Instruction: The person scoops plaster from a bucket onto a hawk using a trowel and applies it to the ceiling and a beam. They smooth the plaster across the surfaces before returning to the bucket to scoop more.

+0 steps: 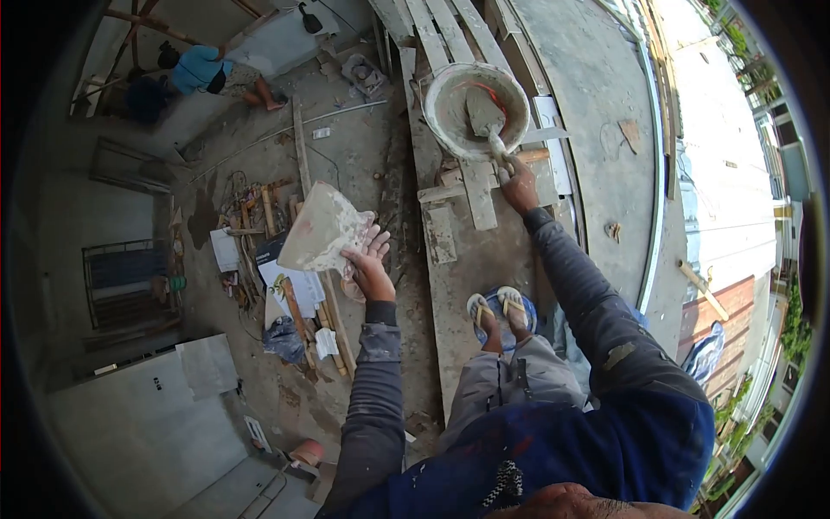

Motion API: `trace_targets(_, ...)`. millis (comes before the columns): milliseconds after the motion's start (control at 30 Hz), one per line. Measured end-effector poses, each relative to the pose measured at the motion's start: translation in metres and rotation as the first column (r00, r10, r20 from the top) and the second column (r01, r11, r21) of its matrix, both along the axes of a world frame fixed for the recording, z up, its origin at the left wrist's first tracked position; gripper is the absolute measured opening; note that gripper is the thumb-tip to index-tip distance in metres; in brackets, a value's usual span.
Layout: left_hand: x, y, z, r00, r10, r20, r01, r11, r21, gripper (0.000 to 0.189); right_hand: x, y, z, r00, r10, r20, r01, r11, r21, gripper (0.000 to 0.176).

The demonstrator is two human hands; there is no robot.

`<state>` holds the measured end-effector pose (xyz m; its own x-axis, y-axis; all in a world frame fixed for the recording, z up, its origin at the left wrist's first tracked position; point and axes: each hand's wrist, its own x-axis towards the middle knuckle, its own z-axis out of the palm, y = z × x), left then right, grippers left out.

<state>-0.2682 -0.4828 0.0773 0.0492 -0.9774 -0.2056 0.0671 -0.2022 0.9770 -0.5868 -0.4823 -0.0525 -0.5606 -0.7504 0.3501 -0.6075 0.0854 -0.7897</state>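
My left hand (372,270) grips the edge of a flat, plaster-smeared hawk board (322,229), its thumb on the upper face and some fingers spread beside it. The board is held out over the lower floor. With my right hand (519,185) I hold a trowel (486,114) by its pale handle. The trowel's blade is inside a round, mortar-caked bucket (435,111), against greyish residue, with a patch of orange showing on the inner wall. The bucket sits on planks at the far end of the walkway.
My sandalled feet (501,313) stand on a narrow plank platform (445,316). Below on the left lie a pile of wood scraps (298,298) and a long pole (333,112). Another person (199,71) is at the upper left. Roofing sheets (722,164) stretch along the right.
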Motion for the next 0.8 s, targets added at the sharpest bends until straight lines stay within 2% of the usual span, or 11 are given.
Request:
trace_targets(133, -0.106, -0.110, 0.009, 0.998, -0.009, -0.062, -0.005, 0.973, -0.229, 0.086, 0.001, 0.006, 0.006, 0.993, 0.014, 0.118, -0.016, 1.000, 0.019, 0.034)
trace_targets(333, -0.200, -0.214, -0.019, 0.992, -0.034, -0.123, 0.008, 0.978, -0.210, 0.094, 0.004, 0.015, -0.007, 0.995, 0.003, 0.098, -0.005, 1.000, 0.013, 0.036)
trace_targets(400, -0.222, -0.239, -0.029, 0.992, -0.109, -0.065, 0.093, 0.973, -0.213, 0.092, 0.006, 0.014, -0.013, 0.993, 0.019, 0.116, -0.027, 0.997, 0.066, 0.037)
trace_targets(433, -0.238, -0.242, -0.031, 0.996, -0.082, -0.047, 0.067, 0.963, -0.260, 0.092, 0.007, 0.015, -0.004, 0.993, 0.022, 0.119, -0.034, 0.994, 0.100, 0.038)
trace_targets(467, -0.247, -0.244, -0.032, 0.995, -0.055, 0.079, 0.079, 0.939, -0.336, 0.091, 0.007, 0.015, -0.002, 0.992, 0.010, 0.127, -0.021, 0.996, 0.082, 0.039)
trace_targets(533, -0.255, -0.283, -0.074, 0.957, 0.080, 0.277, 0.063, 0.879, -0.472, 0.088, 0.005, 0.016, -0.007, 0.994, 0.019, 0.111, -0.030, 0.995, 0.098, 0.040)
trace_targets(633, -0.256, -0.290, -0.086, 0.927, 0.172, 0.333, -0.003, 0.892, -0.452, 0.085, 0.004, 0.019, -0.013, 0.992, 0.025, 0.125, -0.037, 0.995, 0.093, 0.040)
trace_targets(667, -0.259, -0.287, -0.089, 0.929, 0.163, 0.333, 0.002, 0.896, -0.444, 0.085, 0.005, 0.020, -0.014, 0.992, 0.017, 0.124, -0.030, 0.994, 0.102, 0.040)
trace_targets(733, -0.259, -0.257, -0.058, 0.958, 0.028, 0.284, 0.045, 0.968, -0.248, 0.084, 0.003, 0.024, -0.006, 0.990, -0.003, 0.140, -0.017, 0.990, 0.138, 0.038)
trace_targets(767, -0.256, -0.250, -0.056, 0.894, 0.115, 0.433, 0.033, 0.947, -0.321, 0.082, 0.003, 0.027, -0.004, 0.993, 0.009, 0.119, -0.025, 0.991, 0.132, 0.038)
trace_targets(800, -0.254, -0.253, -0.061, 0.893, 0.112, 0.436, 0.038, 0.947, -0.320, 0.082, 0.003, 0.028, -0.005, 0.992, 0.005, 0.122, -0.022, 0.991, 0.132, 0.038)
